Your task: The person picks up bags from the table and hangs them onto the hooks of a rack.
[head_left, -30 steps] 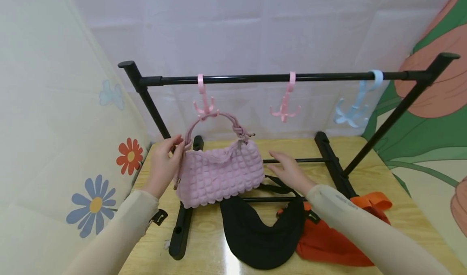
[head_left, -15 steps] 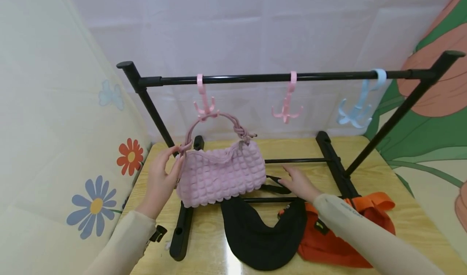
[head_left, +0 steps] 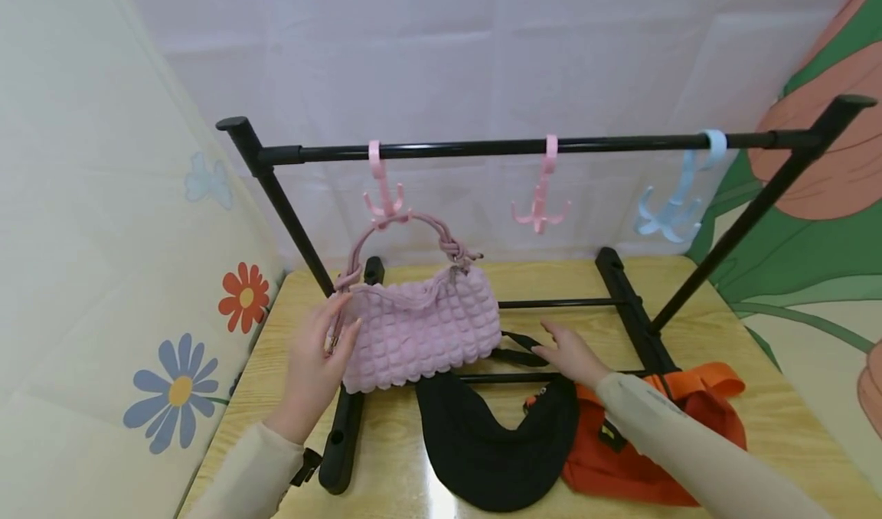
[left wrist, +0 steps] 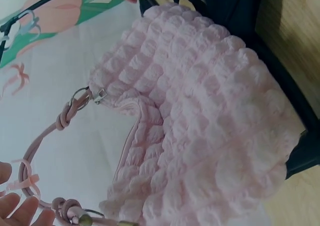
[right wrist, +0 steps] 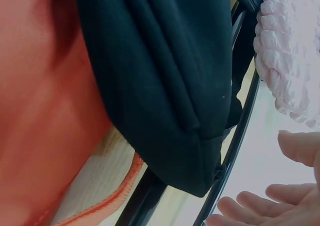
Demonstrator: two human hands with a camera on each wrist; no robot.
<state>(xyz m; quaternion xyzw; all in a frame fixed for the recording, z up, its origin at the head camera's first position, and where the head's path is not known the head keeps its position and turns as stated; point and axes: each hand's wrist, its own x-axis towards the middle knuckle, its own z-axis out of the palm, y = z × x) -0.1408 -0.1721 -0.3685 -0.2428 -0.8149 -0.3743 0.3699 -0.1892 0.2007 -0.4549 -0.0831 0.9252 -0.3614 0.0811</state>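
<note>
Left hand (head_left: 313,360) and right hand (head_left: 572,354), fingers apart, flanked the puffy pink handbag (head_left: 420,335); not brushing its handle (head_left: 452,247) off the hook (head_left: 383,188) seemed key.

Soft, even light fills the head view, leaving a white glare streak on the near worktop (head_left: 393,442) and a thin shine along the far black rail (head_left: 468,149). The black bag (head_left: 496,458) shows little detail. Both wrist views look dimmer and cooler, the pink bag (left wrist: 215,110) slightly hazy.
</note>
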